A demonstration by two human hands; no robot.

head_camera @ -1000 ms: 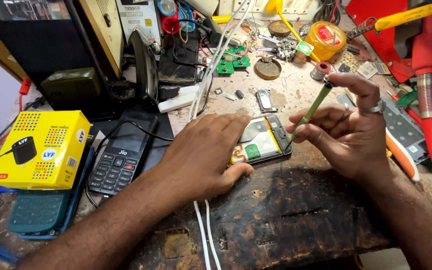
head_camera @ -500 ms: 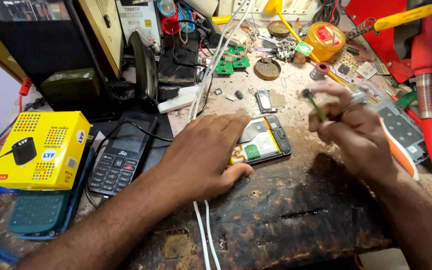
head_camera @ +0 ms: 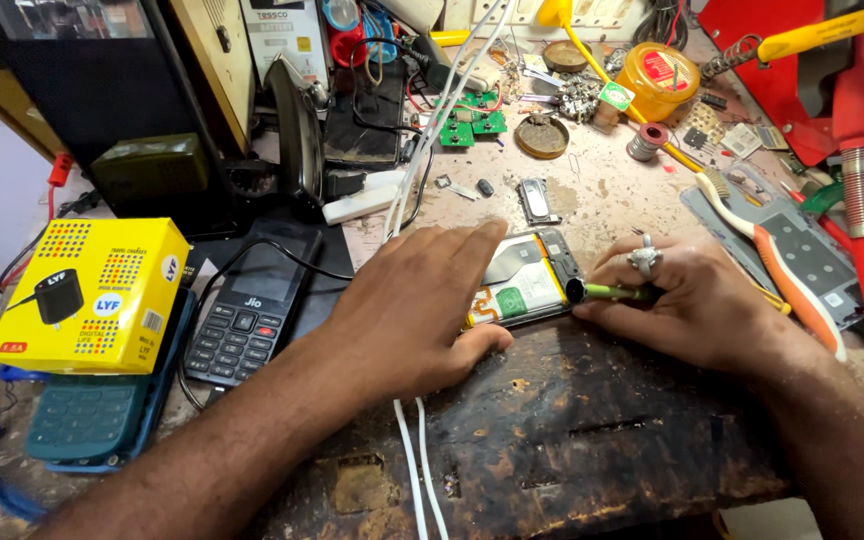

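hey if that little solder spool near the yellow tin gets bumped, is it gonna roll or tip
The solder spool stands upright on its flat end, so it probably won't roll unless tipped. It looks small and narrow, so a bump could topple it; then it might roll toward the yellow tin or toothbrush.

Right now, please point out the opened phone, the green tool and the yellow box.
opened phone [head_camera: 522, 285]: head view, on its exposed inside, between the two hands.
green tool [head_camera: 612, 292]: head view, on the green shaft beside the right hand's fingers.
yellow box [head_camera: 102, 290]: head view, on its top face.
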